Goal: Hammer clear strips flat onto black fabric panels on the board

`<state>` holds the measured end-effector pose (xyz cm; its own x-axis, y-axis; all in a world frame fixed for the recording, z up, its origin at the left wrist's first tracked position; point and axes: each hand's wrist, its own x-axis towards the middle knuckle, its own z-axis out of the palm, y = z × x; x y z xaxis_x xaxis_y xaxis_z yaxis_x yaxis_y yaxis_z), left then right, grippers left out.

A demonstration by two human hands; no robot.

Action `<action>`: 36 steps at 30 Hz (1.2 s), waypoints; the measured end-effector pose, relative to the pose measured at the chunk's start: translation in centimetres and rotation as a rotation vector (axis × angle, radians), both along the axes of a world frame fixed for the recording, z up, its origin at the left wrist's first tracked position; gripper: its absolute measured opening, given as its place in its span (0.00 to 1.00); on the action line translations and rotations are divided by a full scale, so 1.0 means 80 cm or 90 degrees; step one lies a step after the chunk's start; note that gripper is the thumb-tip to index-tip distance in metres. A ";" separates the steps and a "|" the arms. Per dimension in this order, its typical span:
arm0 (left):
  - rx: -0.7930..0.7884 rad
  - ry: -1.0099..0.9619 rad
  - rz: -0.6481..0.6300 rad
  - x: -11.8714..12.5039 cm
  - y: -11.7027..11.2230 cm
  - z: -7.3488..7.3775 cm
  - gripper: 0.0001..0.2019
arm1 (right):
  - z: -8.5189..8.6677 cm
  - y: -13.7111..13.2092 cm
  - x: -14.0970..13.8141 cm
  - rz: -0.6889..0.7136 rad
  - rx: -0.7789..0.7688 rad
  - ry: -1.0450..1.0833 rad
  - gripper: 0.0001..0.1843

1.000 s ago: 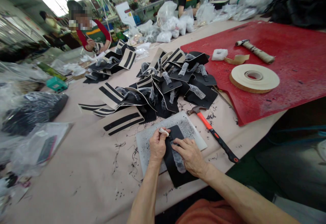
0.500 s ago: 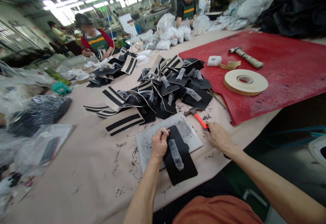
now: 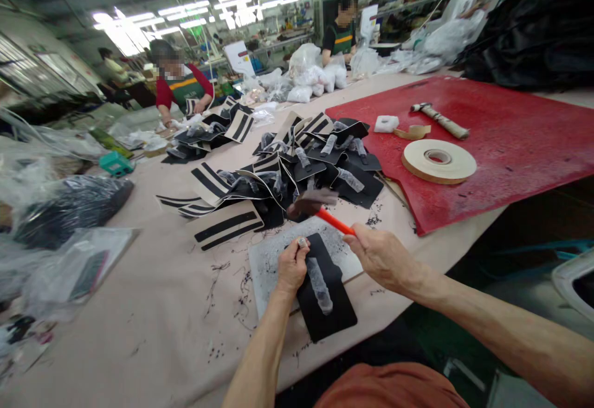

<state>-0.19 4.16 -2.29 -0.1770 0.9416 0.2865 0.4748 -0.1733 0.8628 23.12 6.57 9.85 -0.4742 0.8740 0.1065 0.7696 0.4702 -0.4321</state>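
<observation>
My right hand is closed round the orange handle of a claw hammer. The hammer's head, blurred, is raised above my left hand. That hand is a fist round a short metal punch, of which only the pale top end shows. Under the fist lies a black panel with a strip wrapped in clear plastic along its middle. The panel partly covers a grey board speckled with black scraps and overhangs its near edge. The punch's lower tip is hidden by my fingers.
Beyond the board is a pile of black panels, some showing striped backs. A red mat at right bears a tape roll and a wrapped hammer-like tool. Plastic bags lie left. Co-workers sit across the table.
The hammer has risen off the table beside the board and swung left over my left hand. My left hand and the panel have hardly moved.
</observation>
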 end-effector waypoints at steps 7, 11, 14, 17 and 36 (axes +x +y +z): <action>0.000 0.000 -0.006 0.000 0.000 -0.001 0.08 | 0.039 0.006 -0.009 0.047 0.133 -0.060 0.20; -0.001 -0.005 -0.009 -0.001 0.001 -0.003 0.08 | 0.023 0.001 -0.008 0.010 0.117 -0.012 0.20; -0.011 0.016 -0.014 -0.002 0.002 -0.004 0.08 | 0.014 0.002 -0.002 0.111 0.044 -0.140 0.16; -0.014 -0.004 -0.015 -0.002 0.001 -0.003 0.08 | 0.034 0.009 -0.003 0.072 0.107 -0.044 0.17; -0.012 -0.034 0.001 -0.001 0.000 0.000 0.07 | -0.078 0.040 0.055 -0.148 -0.141 -0.188 0.17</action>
<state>-0.26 4.16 -2.30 -0.1930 0.9464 0.2590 0.4277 -0.1564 0.8903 27.56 9.76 3.59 -0.2441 0.9477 -0.2054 0.9496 0.1907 -0.2488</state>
